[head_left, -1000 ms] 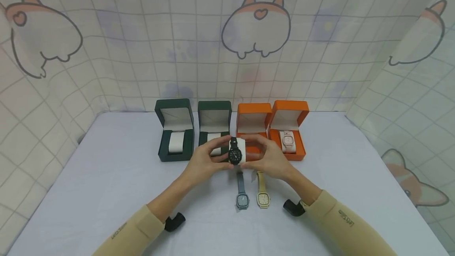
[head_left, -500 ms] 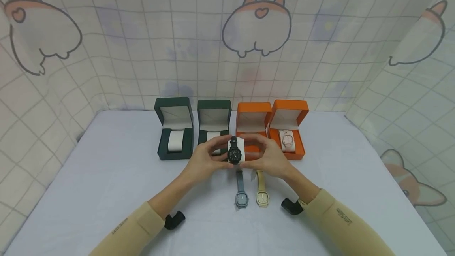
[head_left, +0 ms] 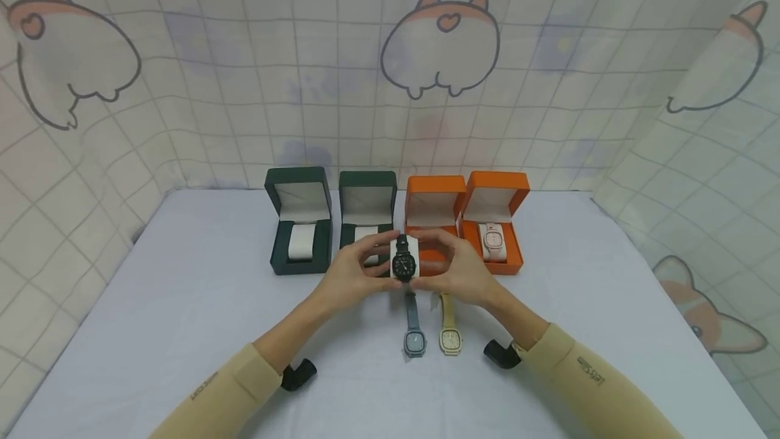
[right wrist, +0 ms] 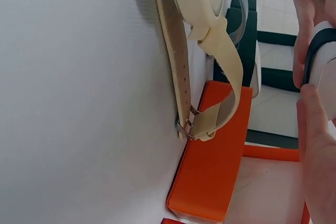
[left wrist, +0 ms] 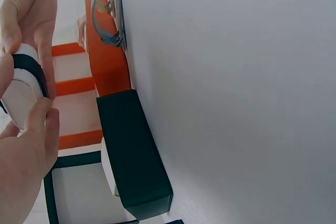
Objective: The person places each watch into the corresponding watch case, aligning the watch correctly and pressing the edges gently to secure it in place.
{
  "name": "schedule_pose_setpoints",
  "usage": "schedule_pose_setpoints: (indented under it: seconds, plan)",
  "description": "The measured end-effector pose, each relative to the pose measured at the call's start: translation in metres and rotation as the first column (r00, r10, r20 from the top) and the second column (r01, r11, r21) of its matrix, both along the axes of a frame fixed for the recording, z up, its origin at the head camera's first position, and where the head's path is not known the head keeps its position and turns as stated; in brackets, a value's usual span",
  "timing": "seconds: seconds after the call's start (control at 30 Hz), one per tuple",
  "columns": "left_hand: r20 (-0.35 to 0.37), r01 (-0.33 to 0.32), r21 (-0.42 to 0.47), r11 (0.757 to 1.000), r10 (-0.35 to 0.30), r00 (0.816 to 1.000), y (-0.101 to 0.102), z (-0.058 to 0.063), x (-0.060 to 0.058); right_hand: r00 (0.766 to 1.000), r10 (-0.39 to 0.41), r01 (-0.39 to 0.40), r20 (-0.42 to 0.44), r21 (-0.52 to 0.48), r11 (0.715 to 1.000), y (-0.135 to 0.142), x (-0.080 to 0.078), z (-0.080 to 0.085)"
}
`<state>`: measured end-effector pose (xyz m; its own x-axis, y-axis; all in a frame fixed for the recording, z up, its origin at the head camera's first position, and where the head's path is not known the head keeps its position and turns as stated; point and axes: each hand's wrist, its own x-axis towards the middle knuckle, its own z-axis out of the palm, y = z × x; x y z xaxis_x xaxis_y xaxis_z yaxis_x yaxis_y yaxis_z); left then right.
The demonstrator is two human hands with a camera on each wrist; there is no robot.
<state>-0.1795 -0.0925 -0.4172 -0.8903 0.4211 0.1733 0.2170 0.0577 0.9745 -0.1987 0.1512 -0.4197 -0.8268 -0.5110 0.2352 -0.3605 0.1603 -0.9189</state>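
Observation:
Both hands hold a white watch cushion (head_left: 415, 248) with a black watch (head_left: 403, 265) strapped around it, raised above the table in front of the boxes. My left hand (head_left: 350, 278) grips its left side, and my right hand (head_left: 466, 276) grips the right side, thumbs at the near end. In the left wrist view the dark strap (left wrist: 30, 66) wraps the cushion between the fingers of both hands. Nearer me on the table lie a blue watch (head_left: 415, 342) and a yellow watch (head_left: 451, 341). My right hand partly hides the left orange box (head_left: 435, 185).
Two open green boxes, the left one (head_left: 279, 259) and the right one (head_left: 367, 180), each contain a white cushion. The right orange box (head_left: 516, 259) stands open with a pink watch (head_left: 493, 240) on its cushion. A patterned curtain (head_left: 341, 120) hangs behind the table.
The black watch's face has shifted very slightly to the right on the cushion. Both hands keep their grip in nearly the same place, and the boxes and other watches have not moved.

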Motion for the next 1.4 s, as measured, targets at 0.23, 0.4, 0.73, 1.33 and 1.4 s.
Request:
schedule_pose_setpoints:
  seconds: [0.23, 0.4, 0.73, 1.33, 1.4]
  plan:
    - [0.002, 0.017, -0.022, 1.000, -0.017, 1.000, 0.0021, 0.0022, 0.0009, 1.000, 0.005, -0.005, -0.022, 0.016, 1.000, 0.0011, -0.0018, 0.0010]
    - [-0.058, 0.014, -0.044, 0.999, -0.016, 0.998, 0.0052, 0.0017, 0.0023, 1.000, 0.004, -0.004, -0.011, 0.030, 1.000, 0.0029, -0.0026, -0.0001]
    - [-0.293, -0.041, -0.061, 0.997, 0.022, 0.956, 0.0047, -0.0042, 0.0032, 1.000, 0.015, -0.015, 0.002, 0.025, 1.000, 0.0037, 0.0002, 0.0001]
    - [-0.233, -0.081, -0.013, 0.997, 0.076, 0.969, 0.0061, -0.0049, 0.0015, 1.000, -0.011, 0.011, -0.002, 0.028, 1.000, -0.0003, 0.0024, -0.0015]
    - [-0.228, -0.087, -0.009, 0.996, 0.082, 0.970, 0.0057, -0.0051, 0.0010, 1.000, -0.008, 0.008, -0.006, 0.022, 1.000, -0.0010, 0.0028, -0.0011]
